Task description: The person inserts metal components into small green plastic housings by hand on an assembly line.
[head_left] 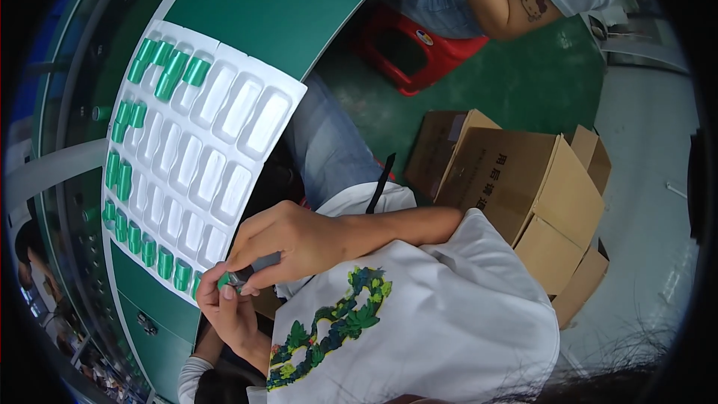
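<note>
My left hand (233,320) is closed around a small green cylinder (224,280), held by the thumb and fingertips beside the lower corner of a white tray. From above, my right hand (280,243) meets it, with thumb and index finger pinched on a small grey metallic piece (238,279) at the cylinder's end. Fingers partly cover both pieces. The white moulded tray (213,202) lies on the green table and has rows of oblong pockets. Several green cylinders (171,75) lie in its far pockets, and more line its lower-left edge (164,262). The other pockets show bare white.
The green tabletop (269,0) extends beyond the tray, with a glossy rail along its far side. Open cardboard boxes (516,179) stand to my right. Another person sits on a red stool (419,49) at the upper right. A sleeved arm (196,374) shows at the lower left.
</note>
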Action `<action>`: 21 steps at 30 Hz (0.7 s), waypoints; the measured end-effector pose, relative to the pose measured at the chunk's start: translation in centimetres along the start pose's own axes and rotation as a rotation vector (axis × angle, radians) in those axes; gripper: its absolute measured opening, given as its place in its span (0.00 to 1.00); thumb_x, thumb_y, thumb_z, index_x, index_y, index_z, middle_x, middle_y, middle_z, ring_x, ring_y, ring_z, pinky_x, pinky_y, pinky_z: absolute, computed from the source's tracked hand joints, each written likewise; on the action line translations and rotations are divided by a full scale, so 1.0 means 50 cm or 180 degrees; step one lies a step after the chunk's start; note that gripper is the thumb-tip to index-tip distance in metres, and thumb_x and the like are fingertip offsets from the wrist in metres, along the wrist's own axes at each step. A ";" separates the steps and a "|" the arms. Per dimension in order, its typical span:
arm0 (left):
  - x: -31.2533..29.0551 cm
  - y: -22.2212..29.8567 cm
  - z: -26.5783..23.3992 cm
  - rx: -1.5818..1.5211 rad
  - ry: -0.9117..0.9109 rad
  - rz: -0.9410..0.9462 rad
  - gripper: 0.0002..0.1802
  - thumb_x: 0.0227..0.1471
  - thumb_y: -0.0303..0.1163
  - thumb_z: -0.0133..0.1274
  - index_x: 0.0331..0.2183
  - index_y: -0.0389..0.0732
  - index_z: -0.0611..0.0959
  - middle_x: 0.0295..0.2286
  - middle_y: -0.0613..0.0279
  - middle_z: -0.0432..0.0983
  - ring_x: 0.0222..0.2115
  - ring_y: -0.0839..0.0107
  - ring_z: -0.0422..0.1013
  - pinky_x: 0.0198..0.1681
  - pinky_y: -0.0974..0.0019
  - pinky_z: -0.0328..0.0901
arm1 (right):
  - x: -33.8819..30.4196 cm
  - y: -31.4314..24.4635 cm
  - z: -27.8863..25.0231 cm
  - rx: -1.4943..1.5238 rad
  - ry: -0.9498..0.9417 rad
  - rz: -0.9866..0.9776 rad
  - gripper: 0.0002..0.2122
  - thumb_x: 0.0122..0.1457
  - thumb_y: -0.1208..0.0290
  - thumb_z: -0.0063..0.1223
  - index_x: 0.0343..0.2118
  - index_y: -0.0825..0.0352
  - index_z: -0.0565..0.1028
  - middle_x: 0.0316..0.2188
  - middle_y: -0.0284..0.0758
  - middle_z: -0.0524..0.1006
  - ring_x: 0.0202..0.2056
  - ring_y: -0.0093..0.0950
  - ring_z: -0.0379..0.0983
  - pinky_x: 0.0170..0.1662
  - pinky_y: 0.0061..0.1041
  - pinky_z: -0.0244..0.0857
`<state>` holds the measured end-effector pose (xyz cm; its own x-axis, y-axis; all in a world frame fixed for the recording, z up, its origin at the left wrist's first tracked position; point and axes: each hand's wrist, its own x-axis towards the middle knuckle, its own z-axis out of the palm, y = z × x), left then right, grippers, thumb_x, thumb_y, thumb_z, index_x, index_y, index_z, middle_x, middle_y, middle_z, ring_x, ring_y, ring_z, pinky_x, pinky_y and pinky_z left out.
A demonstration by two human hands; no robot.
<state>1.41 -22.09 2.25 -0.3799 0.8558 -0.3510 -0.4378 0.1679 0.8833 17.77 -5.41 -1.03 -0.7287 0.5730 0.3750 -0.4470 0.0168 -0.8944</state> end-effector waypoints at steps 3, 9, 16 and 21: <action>-0.003 0.003 0.018 -0.0054 0.0276 -0.0071 0.22 0.56 0.30 0.57 0.48 0.26 0.73 0.40 0.49 0.75 0.36 0.68 0.76 0.37 0.67 0.74 | -0.003 0.020 0.022 -0.0420 0.0153 -0.0583 0.13 0.45 0.74 0.70 0.35 0.70 0.81 0.36 0.35 0.80 0.37 0.33 0.78 0.38 0.28 0.72; 0.002 -0.032 -0.013 -0.0163 0.0380 -0.0196 0.28 0.62 0.37 0.50 0.56 0.29 0.66 0.48 0.48 0.71 0.47 0.61 0.73 0.49 0.60 0.72 | -0.002 0.017 0.033 -0.1366 0.0322 -0.0797 0.11 0.49 0.69 0.66 0.34 0.66 0.80 0.36 0.33 0.79 0.39 0.31 0.77 0.40 0.31 0.70; -0.007 -0.004 0.034 0.0738 0.0413 0.0055 0.34 0.60 0.37 0.54 0.61 0.31 0.62 0.48 0.48 0.71 0.48 0.64 0.72 0.50 0.62 0.71 | -0.001 0.013 0.056 -0.1776 0.0261 -0.0927 0.10 0.48 0.68 0.63 0.33 0.65 0.79 0.35 0.31 0.79 0.42 0.30 0.76 0.41 0.31 0.69; 0.002 0.005 0.067 0.1025 0.0616 0.0073 0.41 0.49 0.29 0.63 0.60 0.30 0.63 0.45 0.53 0.73 0.43 0.69 0.74 0.46 0.69 0.71 | 0.004 0.019 0.043 -0.1902 0.0296 -0.1358 0.13 0.47 0.70 0.65 0.36 0.68 0.79 0.38 0.34 0.80 0.44 0.32 0.77 0.39 0.32 0.70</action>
<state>3.99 -20.33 3.47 -0.5472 0.7580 -0.3549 -0.1602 0.3213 0.9333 16.09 -7.05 -1.30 -0.4960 0.4834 0.7213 -0.3036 0.6817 -0.6657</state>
